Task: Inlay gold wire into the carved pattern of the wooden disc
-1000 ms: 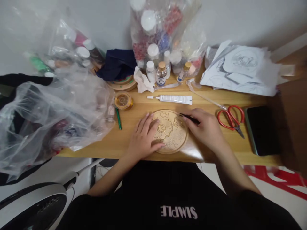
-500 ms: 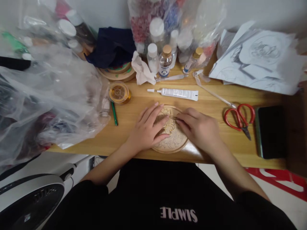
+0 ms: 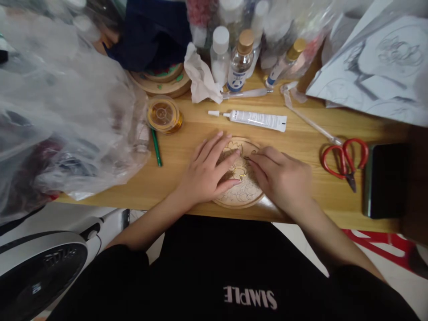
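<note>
A round wooden disc (image 3: 241, 194) with a flower outline in gold lies near the front edge of the wooden table (image 3: 187, 147). My left hand (image 3: 207, 171) lies flat on the disc's left half, fingers stretched out and apart. My right hand (image 3: 279, 178) rests on the disc's right half, its fingers pinched on thin dark tweezers (image 3: 248, 158) whose tip touches the flower design. Most of the tweezers are hidden under the fingers.
A white glue tube (image 3: 256, 119) lies just behind the disc. Red scissors (image 3: 344, 158) and a black phone (image 3: 388, 178) are to the right, paper sketches (image 3: 377, 67) behind them. A gold wire spool (image 3: 163, 115), green pencil (image 3: 155, 147), plastic bags (image 3: 67, 116) and bottles (image 3: 239, 60) fill the left and back.
My right hand has moved left onto the disc, bringing the tweezers' tip from the rim to the flower. The left hand slid slightly further onto the disc. The view has tilted closer.
</note>
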